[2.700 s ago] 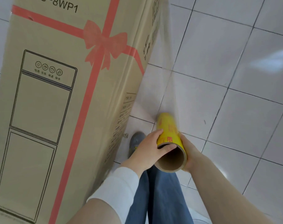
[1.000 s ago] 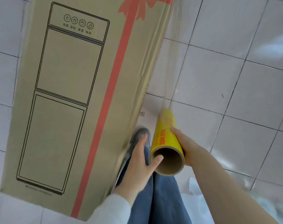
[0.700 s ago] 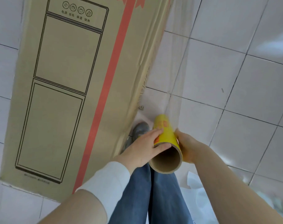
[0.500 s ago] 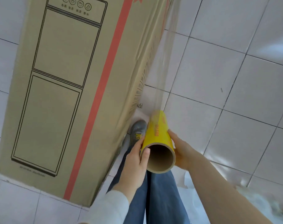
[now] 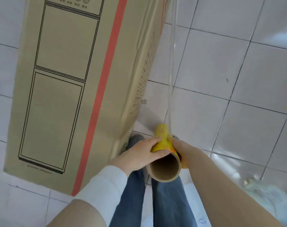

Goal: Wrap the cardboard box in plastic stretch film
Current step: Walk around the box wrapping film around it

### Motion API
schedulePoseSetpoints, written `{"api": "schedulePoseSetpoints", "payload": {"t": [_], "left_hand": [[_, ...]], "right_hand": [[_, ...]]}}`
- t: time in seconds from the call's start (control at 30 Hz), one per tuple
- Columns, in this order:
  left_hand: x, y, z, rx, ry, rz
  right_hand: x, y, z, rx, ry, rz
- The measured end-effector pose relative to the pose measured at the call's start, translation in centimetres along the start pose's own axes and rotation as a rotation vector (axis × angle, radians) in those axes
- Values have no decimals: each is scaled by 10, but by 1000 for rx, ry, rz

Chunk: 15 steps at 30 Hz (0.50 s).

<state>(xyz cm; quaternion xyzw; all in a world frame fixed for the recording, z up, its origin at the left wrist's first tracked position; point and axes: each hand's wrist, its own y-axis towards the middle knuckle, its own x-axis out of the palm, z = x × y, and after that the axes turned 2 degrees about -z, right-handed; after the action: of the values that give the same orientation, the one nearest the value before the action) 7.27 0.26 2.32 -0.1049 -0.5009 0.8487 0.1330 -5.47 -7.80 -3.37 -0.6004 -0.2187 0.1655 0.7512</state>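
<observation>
Left hand (image 5: 139,154) re-gripped roll (image 5: 164,140), lower centre; right hand (image 5: 183,149) grips it too. Film (image 5: 171,71) taut beside box (image 5: 73,79); wrap likely mid-pass.

A white sleeve (image 5: 103,182) ends at the wrist of the left hand (image 5: 139,154), lower centre of the frame. The right hand (image 5: 183,149) joins a bare forearm. Blue denim trousers (image 5: 131,202) fill the bottom middle, and a grey shoe (image 5: 136,139) shows above them.

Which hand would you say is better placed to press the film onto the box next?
Probably the left hand: it grips the roll on the side nearest the box, while the right hand holds the far side.
</observation>
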Motion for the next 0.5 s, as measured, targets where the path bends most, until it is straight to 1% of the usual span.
{"api": "schedulePoseSetpoints", "payload": {"t": [0.1,0.17,0.23,0.3,0.33,0.4,0.47,0.5], "left_hand": [[0,0,-17,9,68,63],[7,-8,-30,14,2,187],[19,-19,-43,37,-50,346],[34,-30,-54,50,-89,445],[40,-37,-57,44,-123,484],[53,-52,-65,12,-190,525],[61,-60,-72,-2,-214,506],[62,-62,-76,-8,-211,494]], "right_hand": [[0,-2,14,-31,100,16],[-1,3,34,-12,221,-5],[5,6,52,-10,273,-36],[23,1,59,-25,373,-67],[33,-1,58,-36,394,-56],[46,-5,56,-55,384,-20],[44,-4,56,-22,293,5],[42,-5,57,10,259,-11]]}}
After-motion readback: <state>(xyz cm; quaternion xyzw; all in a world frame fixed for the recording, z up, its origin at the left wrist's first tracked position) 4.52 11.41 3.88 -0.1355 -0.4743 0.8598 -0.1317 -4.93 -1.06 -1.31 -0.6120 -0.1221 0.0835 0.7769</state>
